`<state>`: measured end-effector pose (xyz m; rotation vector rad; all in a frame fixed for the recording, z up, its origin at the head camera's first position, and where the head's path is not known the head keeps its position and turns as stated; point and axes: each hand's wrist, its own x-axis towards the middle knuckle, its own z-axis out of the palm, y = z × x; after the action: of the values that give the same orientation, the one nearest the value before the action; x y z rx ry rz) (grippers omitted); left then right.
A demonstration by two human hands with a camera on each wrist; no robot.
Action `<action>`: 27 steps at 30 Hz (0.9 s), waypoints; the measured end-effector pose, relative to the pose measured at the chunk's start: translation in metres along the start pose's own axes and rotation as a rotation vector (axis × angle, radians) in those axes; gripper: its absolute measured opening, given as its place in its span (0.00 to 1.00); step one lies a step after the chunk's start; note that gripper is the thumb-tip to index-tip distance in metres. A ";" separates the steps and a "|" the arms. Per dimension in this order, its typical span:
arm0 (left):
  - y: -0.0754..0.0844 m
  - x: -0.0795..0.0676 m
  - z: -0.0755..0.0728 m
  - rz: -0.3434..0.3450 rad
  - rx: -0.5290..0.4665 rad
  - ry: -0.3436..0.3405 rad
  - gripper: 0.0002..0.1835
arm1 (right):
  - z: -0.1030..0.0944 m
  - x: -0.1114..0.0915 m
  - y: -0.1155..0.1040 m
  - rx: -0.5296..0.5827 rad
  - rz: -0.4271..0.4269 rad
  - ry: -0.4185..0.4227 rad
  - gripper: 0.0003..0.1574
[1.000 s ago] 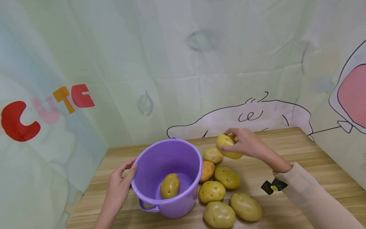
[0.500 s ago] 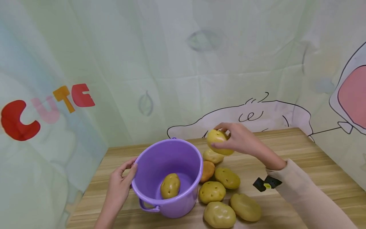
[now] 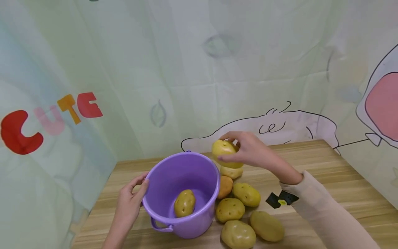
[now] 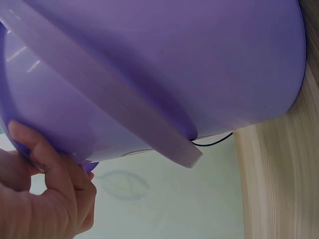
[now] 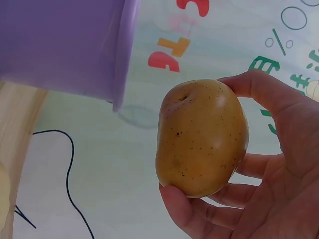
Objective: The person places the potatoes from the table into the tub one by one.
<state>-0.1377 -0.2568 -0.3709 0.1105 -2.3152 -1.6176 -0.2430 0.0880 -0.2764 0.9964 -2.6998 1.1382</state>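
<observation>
A purple bucket (image 3: 199, 221) stands on the wooden table, with one potato (image 3: 185, 203) lying at its bottom. My left hand (image 3: 129, 202) grips the bucket's left rim; the left wrist view shows the fingers curled at the rim beside the bucket's handle (image 4: 114, 94). Just right of the bucket and above table height, my right hand (image 3: 252, 150) holds a yellow potato (image 3: 225, 149). Seen from the right wrist, that potato (image 5: 202, 137) sits between thumb and fingertips, apart from the bucket wall (image 5: 65, 45).
Several more potatoes (image 3: 230, 210) lie right of the bucket, one of them more orange (image 3: 225, 186). The wooden table (image 3: 314, 166) meets a printed curtain (image 3: 186, 86) at the back and both sides.
My right hand has carried its potato leftward, from over the table toward the bucket's right rim. The left hand and the bucket stay where they were.
</observation>
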 end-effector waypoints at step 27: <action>0.000 -0.001 0.002 -0.009 -0.004 0.010 0.22 | 0.033 0.014 -0.035 0.006 -0.283 -0.226 0.35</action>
<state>-0.1370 -0.2546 -0.3719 0.1278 -2.3065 -1.6226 -0.2274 0.0405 -0.2746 1.5340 -2.5972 1.0361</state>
